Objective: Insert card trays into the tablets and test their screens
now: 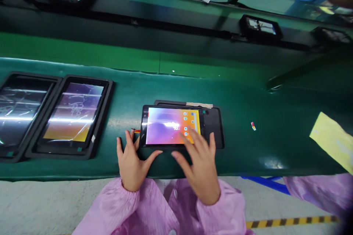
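A tablet (165, 125) with its screen lit, showing app icons on a purple and orange background, lies partly over a black tray (216, 128). At its left end, my left hand (135, 161) has its fingers spread, close to a small orange ribbon cable (136, 131) that sticks out there. My right hand (200, 161) is over the tablet's lower right part, fingers apart, with fingertips at the screen; whether they touch it I cannot tell. Neither hand grips anything.
Two more tablets in black trays, one lit (74, 112) and one dark (23, 110), lie left on the green bench (239, 161). A small sticker (253, 126) and yellow paper (332, 139) are right. Behind runs a lower line with black trays (260, 27). Another person's pink sleeve (317, 191) shows right.
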`<control>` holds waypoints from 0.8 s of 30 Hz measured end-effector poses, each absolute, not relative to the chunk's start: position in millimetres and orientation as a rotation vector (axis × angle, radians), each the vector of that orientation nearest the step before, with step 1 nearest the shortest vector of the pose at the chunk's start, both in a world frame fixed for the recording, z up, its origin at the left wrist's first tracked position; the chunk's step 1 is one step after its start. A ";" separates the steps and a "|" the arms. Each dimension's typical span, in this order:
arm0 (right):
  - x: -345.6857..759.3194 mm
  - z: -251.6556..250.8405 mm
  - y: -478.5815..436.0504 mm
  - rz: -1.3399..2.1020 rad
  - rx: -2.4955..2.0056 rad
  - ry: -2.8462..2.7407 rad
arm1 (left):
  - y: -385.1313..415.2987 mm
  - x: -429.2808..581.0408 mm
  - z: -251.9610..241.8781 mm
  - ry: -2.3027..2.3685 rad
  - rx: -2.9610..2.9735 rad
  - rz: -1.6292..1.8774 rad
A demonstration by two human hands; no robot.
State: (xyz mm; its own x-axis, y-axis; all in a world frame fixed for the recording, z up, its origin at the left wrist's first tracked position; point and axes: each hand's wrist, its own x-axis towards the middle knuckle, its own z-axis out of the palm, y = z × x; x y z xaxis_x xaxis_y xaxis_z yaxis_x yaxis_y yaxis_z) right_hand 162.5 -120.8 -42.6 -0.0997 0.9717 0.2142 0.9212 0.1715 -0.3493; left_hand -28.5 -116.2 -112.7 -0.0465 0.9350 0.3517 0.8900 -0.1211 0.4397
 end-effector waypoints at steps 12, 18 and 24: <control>249.5 -70.1 -45.7 0.173 -2.054 -1.743 | -76.2 -44.4 -95.8 1.954 2.082 0.835; 242.6 -48.8 -123.6 0.455 -2.238 -1.586 | 20.3 -39.9 -92.4 1.837 1.868 0.956; 220.9 -43.9 -75.8 0.083 -1.886 -1.992 | 25.8 -25.4 -99.4 1.642 1.853 0.999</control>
State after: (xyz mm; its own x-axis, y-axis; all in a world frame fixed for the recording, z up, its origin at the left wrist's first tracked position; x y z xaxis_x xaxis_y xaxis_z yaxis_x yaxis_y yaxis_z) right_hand 220.9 -75.8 -43.9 -0.0144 0.9704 0.2410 0.9470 0.0906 -0.3082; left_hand -25.4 25.8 -99.4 0.0200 0.9771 0.2116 0.6367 -0.1757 0.7508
